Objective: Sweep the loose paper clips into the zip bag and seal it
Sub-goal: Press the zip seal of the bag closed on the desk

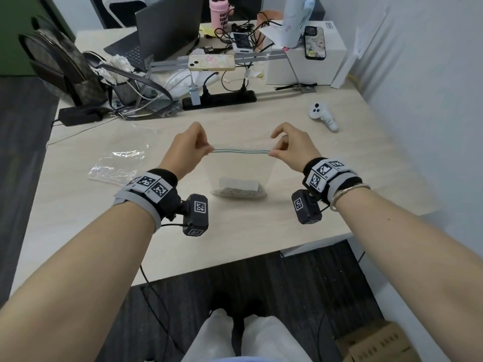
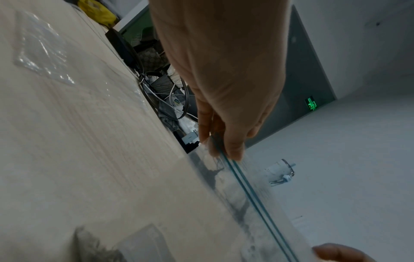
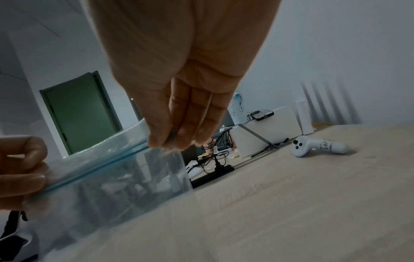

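Paper clips [image 1: 239,192], a heap of thin metal wire beside a small white box [image 1: 239,184], are seen from the head view at the bottom of a clear plastic zip bag [image 1: 240,168] with a blue-green zip strip [image 1: 241,151]; the bag is held upright over the middle of the light wooden desk [image 1: 313,158], its bottom resting on the surface. The strip's left end is pinched by the left hand [image 1: 189,147] and its right end by the right hand [image 1: 290,147], and two lines are visible along the strip. A second clear plastic bag [image 1: 120,163] lies flat toward the left edge, and a white handheld controller [image 1: 322,116] lies near the right edge. In the left wrist view, the strip [image 2: 257,203] is gripped between thumb and fingertips [image 2: 234,150] of the left hand [image 2: 224,70]. In the right wrist view, the bag's corner [image 3: 156,168] is clamped by the right hand [image 3: 179,79], fingertips [image 3: 186,140] pressed against the thumb, while the left hand [image 3: 22,168] holds the far end.
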The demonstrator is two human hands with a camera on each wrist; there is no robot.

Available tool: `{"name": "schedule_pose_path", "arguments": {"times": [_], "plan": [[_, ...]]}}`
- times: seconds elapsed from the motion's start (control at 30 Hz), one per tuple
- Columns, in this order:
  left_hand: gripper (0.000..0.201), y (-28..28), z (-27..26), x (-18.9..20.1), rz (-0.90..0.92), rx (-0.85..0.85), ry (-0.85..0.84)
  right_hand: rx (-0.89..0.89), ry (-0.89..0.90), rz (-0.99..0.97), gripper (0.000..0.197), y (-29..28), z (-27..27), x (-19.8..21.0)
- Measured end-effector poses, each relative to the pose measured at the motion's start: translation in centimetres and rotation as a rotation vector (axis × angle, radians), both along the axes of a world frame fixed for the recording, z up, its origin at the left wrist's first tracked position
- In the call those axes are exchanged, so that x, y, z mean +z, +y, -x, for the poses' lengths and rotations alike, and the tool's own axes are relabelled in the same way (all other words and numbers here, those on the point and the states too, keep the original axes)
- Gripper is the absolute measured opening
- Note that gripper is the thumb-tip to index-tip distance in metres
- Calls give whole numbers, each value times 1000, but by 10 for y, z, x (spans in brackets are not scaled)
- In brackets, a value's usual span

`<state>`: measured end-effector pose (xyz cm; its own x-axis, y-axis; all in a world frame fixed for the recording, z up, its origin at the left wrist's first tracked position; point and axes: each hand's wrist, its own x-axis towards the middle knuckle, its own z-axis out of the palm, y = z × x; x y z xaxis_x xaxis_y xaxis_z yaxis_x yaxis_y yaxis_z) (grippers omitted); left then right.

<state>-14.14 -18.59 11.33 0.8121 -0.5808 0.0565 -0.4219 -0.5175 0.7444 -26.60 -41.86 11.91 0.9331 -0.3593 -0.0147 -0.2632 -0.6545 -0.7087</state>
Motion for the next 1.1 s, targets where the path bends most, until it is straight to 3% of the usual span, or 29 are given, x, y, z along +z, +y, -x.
{"name": "schedule_pose_path", "arguments": {"times": [0.13, 0.3, 0.43, 0.53, 0.67, 0.93, 1.1], "plan": [[21, -5, 6, -7, -42, -36, 40, 20, 57, 50, 17, 2, 2, -7], [17, -18, 6, 3, -237, -123, -129, 37, 104, 55, 13, 0, 4, -7], [27, -51, 18, 13, -363, -234, -188, 73, 97, 72, 11, 8, 3, -8], [21, -68, 24, 12, -297, -313, -102, 75, 81, 70, 9, 7, 4, -9], [10, -76, 28, 13, -282, -338, -104, 44, 53, 99, 9, 7, 7, -13], [12, -84, 38, 3, -388, -338, -124, 123, 67, 183, 16, 4, 7, -7], [14, -81, 37, 6, -355, -367, -109, 142, 101, 246, 14, 8, 2, -5]]}}
